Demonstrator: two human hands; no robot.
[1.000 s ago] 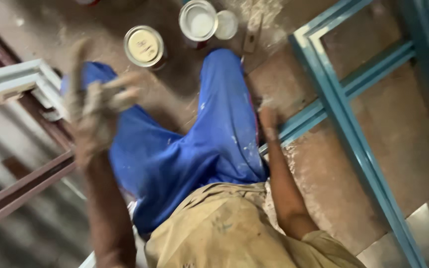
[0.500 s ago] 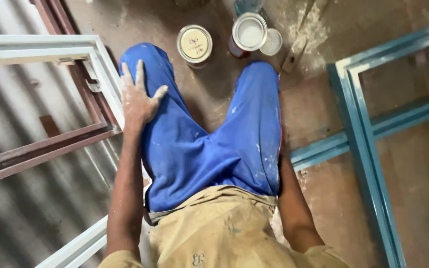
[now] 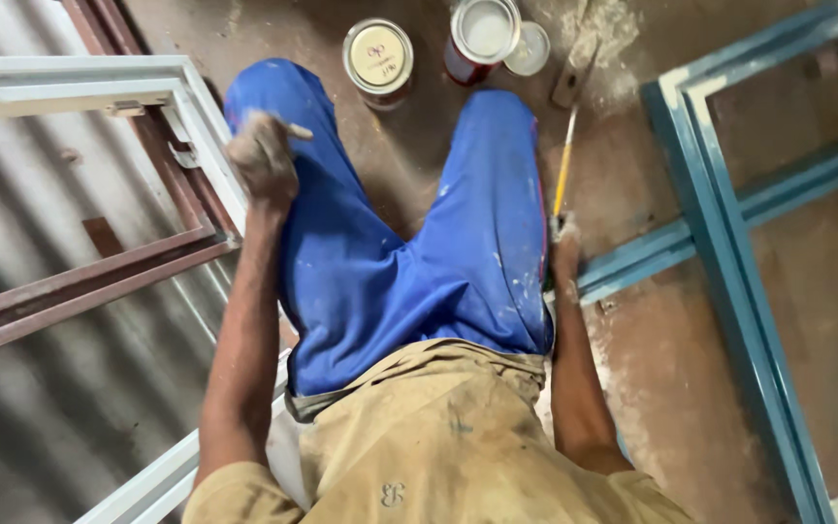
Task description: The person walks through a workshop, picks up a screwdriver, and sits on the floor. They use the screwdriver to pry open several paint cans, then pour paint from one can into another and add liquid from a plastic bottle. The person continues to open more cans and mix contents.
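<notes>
Crouching, my right hand pinches a thin brush low by my right knee, its light, stiff handle pointing toward the open paint can. My left hand rests curled on my left knee.

Two tins stand at top centre above the knees, a brush lies right of the right leg, one frame at left, another frame at right.

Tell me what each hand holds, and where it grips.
Right hand grips a paintbrush at one end. Left hand is closed on something small; unclear what.
</notes>
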